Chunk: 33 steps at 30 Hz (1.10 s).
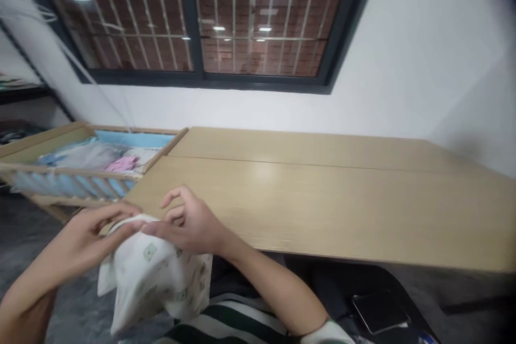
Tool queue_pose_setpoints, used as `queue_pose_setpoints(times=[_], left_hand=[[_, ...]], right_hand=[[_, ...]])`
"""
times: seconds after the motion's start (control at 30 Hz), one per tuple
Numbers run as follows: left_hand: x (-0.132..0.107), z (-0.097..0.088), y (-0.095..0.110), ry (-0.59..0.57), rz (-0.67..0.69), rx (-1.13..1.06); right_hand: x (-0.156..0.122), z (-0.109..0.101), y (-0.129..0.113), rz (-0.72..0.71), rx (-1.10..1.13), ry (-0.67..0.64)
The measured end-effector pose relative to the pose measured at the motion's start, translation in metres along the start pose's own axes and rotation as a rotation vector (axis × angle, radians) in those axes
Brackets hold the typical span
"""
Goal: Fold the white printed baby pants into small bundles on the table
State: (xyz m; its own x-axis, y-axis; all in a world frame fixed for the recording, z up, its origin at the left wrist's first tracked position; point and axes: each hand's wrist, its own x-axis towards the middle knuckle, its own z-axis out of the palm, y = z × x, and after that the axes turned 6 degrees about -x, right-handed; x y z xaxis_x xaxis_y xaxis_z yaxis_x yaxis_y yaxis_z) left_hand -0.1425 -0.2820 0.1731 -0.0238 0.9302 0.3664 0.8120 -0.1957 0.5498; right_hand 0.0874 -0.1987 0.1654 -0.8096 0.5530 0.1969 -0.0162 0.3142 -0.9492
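Observation:
A small white cloth garment [155, 274] with a pale printed pattern hangs in front of me, below the near edge of the wooden table [322, 199]. My left hand [86, 239] pinches its upper left edge with closed fingers. My right hand [189, 223] grips the upper right part of the cloth, thumb against fingers, with the forefinger curled above. Both hands hold it just off the table's near left corner.
A wooden baby crib [80, 172] with blue lining and several folded clothes, one pink, stands at the left against the table. A dark phone [379, 312] lies on my lap at the lower right. A barred window fills the wall above.

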Motion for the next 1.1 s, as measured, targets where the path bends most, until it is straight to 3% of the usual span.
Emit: queue_pose_setpoints(times=[0.1, 0.23, 0.33, 0.43, 0.6, 0.8, 1.1], left_hand=[[0.000, -0.007, 0.002, -0.011, -0.056, -0.062], [-0.006, -0.017, 0.002, -0.005, -0.002, 0.036], [-0.021, -0.036, -0.002, 0.060, -0.084, 0.096], [-0.040, -0.066, -0.003, 0.141, -0.230, 0.114], [-0.067, -0.102, -0.001, 0.291, -0.255, 0.143], [-0.078, -0.104, -0.013, 0.381, -0.324, 0.147], [-0.074, -0.104, -0.005, 0.439, -0.361, 0.199]], right_hand=[[-0.002, -0.011, 0.011, 0.025, -0.117, -0.158], [-0.005, -0.009, 0.032, 0.005, -0.456, -0.328], [-0.003, -0.005, 0.036, 0.007, -0.594, -0.296], [0.003, -0.003, 0.024, -0.031, -0.601, -0.275], [0.020, 0.008, -0.004, -0.169, -0.617, -0.207], [0.034, 0.018, 0.002, -0.219, -0.485, -0.222], [0.034, -0.006, 0.009, -0.066, -0.417, -0.349]])
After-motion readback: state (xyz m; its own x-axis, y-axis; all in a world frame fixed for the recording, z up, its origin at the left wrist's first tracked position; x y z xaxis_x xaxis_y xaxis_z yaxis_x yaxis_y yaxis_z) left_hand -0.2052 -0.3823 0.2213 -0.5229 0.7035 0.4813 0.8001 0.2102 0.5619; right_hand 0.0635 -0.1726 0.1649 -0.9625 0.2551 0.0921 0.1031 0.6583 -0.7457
